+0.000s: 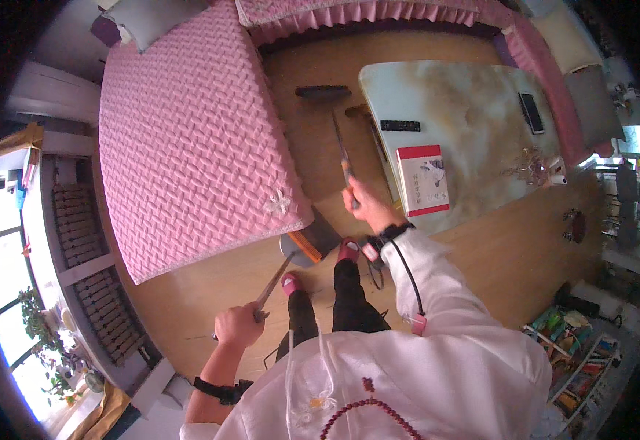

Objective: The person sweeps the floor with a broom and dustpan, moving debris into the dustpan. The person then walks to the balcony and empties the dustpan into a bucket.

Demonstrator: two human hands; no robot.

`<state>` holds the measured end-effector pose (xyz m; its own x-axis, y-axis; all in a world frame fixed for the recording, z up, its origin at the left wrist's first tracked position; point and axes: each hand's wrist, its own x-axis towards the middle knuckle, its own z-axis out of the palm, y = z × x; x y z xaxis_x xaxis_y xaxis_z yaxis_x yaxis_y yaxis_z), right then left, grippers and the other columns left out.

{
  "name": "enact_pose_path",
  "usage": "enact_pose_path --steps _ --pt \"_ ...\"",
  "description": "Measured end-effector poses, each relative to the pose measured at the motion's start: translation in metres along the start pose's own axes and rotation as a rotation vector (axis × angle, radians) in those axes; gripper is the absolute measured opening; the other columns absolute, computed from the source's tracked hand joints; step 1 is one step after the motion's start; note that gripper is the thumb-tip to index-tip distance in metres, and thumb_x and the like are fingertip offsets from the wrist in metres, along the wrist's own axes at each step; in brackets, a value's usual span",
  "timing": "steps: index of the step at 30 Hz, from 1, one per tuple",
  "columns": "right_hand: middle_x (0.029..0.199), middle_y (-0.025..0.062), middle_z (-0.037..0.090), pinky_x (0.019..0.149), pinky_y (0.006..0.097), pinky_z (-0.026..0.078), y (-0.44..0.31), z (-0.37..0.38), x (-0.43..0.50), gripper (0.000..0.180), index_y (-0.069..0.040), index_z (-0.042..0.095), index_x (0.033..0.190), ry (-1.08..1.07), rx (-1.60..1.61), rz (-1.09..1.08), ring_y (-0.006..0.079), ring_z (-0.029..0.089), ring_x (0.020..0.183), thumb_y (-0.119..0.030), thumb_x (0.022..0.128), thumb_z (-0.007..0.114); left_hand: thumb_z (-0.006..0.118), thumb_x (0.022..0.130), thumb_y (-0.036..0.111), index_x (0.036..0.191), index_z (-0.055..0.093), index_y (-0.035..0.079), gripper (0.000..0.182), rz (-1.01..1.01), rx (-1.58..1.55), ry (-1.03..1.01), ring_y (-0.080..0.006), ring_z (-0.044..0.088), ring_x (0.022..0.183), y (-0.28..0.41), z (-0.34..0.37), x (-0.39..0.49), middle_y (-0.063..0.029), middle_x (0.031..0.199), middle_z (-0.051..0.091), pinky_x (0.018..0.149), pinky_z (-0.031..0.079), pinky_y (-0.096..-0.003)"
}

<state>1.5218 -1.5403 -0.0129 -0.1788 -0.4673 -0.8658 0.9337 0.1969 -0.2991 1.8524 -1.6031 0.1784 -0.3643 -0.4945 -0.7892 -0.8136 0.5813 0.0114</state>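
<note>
My left hand (238,325) is closed around the handle of a long-handled dustpan (328,236). The grey pan rests on the wooden floor by my feet, beside the corner of a pink-covered couch, and an orange comb strip (305,246) runs across it. In my right hand (361,201) is the stick of a broom (340,140), held out ahead of me. Its dark broom head (322,92) lies on the floor between the couch and the low table.
The pink quilted couch cover (199,143) spreads along the left. On the right, a marbled low table (479,110) carries a red-and-white book (422,180), a remote control (400,126) and a phone (531,113). Stocked shelves (584,368) stand at lower right; a radiator (97,308) is at far left.
</note>
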Motion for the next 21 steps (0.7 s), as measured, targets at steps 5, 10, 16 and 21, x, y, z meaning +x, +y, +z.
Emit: enact_pose_path --steps 5,10,16,21 --pt "0.055 -0.0018 0.04 0.036 0.0203 0.028 0.022 0.038 -0.03 0.028 -0.01 0.04 0.07 -0.089 0.238 0.15 0.0074 0.036 0.04 -0.031 0.088 0.046 0.052 0.077 0.035 0.092 0.064 0.022 0.023 -0.018 -0.015 0.012 -0.0274 0.061 0.07 0.001 -0.001 -0.006 -0.0085 0.073 0.063 0.06 0.048 -0.0409" --pt "0.052 0.0 0.037 0.037 0.0232 0.029 0.022 0.026 -0.12 0.026 -0.011 0.038 0.069 -0.104 0.266 0.203 0.0103 0.033 0.04 -0.026 0.09 0.044 0.051 0.077 0.035 0.091 0.064 0.023 0.023 0.035 -0.04 0.035 -0.0275 0.061 0.07 0.0 -0.003 -0.005 -0.0086 0.073 0.063 0.06 0.048 -0.0408" --pt "0.049 0.003 0.042 0.031 0.0273 0.029 0.006 0.028 -0.092 0.025 -0.01 0.039 0.077 -0.132 -0.283 -0.073 0.0133 0.039 0.035 -0.031 0.089 0.045 0.05 0.078 0.039 0.098 0.063 0.026 0.027 -0.026 -0.006 -0.026 -0.0263 0.062 0.07 0.0 -0.009 -0.004 -0.0066 0.075 0.064 0.061 0.049 -0.0398" --pt "0.053 0.0026 0.046 0.033 0.0324 0.033 -0.067 0.07 0.083 0.043 -0.01 0.044 0.062 -0.061 -0.735 -0.265 0.0144 0.046 0.043 -0.044 0.088 0.042 0.053 0.076 0.038 0.097 0.062 0.027 0.025 -0.054 0.023 -0.077 -0.025 0.062 0.069 0.003 0.001 0.001 -0.0052 0.072 0.063 0.06 0.049 -0.0391"
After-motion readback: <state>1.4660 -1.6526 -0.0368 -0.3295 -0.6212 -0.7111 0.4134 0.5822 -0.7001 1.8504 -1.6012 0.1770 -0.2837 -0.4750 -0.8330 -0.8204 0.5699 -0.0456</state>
